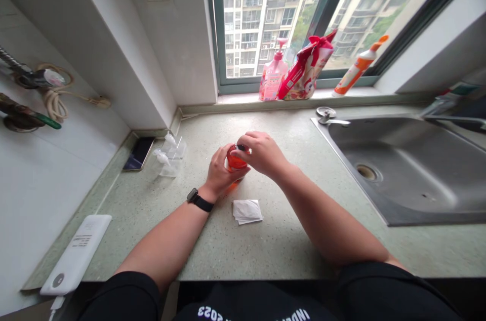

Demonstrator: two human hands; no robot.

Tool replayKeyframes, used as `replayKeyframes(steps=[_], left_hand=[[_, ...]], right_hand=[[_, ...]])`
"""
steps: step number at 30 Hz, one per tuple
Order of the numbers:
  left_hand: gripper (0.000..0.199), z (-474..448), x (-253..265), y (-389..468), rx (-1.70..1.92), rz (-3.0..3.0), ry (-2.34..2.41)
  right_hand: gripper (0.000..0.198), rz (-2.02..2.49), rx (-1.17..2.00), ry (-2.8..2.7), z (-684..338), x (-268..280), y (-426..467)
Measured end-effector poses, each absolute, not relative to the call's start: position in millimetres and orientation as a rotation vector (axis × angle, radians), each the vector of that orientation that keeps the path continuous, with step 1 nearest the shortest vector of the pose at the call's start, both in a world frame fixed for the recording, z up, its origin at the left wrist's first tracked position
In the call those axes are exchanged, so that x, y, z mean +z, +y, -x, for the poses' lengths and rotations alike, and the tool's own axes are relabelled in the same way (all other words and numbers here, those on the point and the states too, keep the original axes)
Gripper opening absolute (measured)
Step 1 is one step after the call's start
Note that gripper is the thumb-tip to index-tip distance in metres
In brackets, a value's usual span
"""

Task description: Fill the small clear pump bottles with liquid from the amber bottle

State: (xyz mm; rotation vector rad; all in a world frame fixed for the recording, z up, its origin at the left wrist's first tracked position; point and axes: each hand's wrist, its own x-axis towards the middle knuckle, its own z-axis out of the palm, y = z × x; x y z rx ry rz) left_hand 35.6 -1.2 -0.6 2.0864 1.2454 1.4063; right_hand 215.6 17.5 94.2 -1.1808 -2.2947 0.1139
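Observation:
An orange-red bottle (236,161) with a dark top stands on the counter in front of me. My left hand (222,171) is wrapped round its body, with a black watch on that wrist. Over the bottle's top, my right hand (261,151) has its fingers closed on the dark cap (240,147). My fingers hide much of the bottle, and I cannot tell whether the cap is loose. A folded white tissue (247,211) lies on the counter nearer to me, below the bottle.
Two small clear pump bottles (168,164) and a dark phone (138,153) are at the left. A white power bank (76,254) lies at the near left edge. The steel sink (410,169) is at the right, a drain strainer (325,112) beside it. Several cleaning products line the windowsill (322,94).

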Motion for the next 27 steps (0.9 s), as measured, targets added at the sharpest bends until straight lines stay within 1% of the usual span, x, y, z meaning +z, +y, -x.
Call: replayKeyframes(steps=[3,4,8,10,11,12,14,16,18,20,23,27], left_hand=[[0.075,-34.6,-0.5,-0.9,1.377,-2.045,1.270],[0.075,-34.3,-0.6,-0.8,1.369,-2.034,1.277],[0.073,-34.2,-0.2,-1.5,1.369,-2.029,1.276],[0.074,-34.3,0.9,-2.3,1.373,-2.039,1.259],[0.075,-34.3,1.3,-2.6,1.373,-2.045,1.252],[0.076,-34.3,1.5,-2.8,1.372,-2.050,1.248],[0.076,-34.2,0.6,-2.5,1.370,-2.060,1.249],[0.076,-33.9,-2.0,-1.2,1.371,-2.074,1.248],[0.074,-33.7,-5.1,0.6,1.381,-2.087,1.249],[0.071,-33.7,-6.7,1.6,1.385,-2.097,1.251],[0.073,-34.3,-4.5,0.8,1.384,-2.093,1.243],[0.075,-35.8,1.5,-2.4,1.373,-2.055,1.245]], right_hand=[[0.014,1.090,0.109,-2.371,-220.0,95.0,18.5],[0.016,1.061,0.119,-2.392,-221.9,95.7,18.0],[0.038,0.947,0.225,-2.405,-230.9,98.0,14.9],[0.045,0.967,0.251,-2.354,-234.3,98.0,13.8],[0.045,1.017,0.246,-2.318,-235.0,97.8,13.5],[0.040,1.081,0.234,-2.286,-234.8,97.6,13.2],[0.027,1.184,0.211,-2.250,-231.7,96.9,12.1],[0.022,1.170,0.211,-2.272,-225.9,96.3,9.8],[0.019,1.062,0.243,-2.314,-219.6,95.4,6.8],[0.024,0.985,0.268,-2.308,-215.5,94.2,4.9],[0.032,1.056,0.252,-2.209,-217.3,93.0,7.0],[0.023,1.113,0.263,-2.173,-231.2,95.9,14.3]])
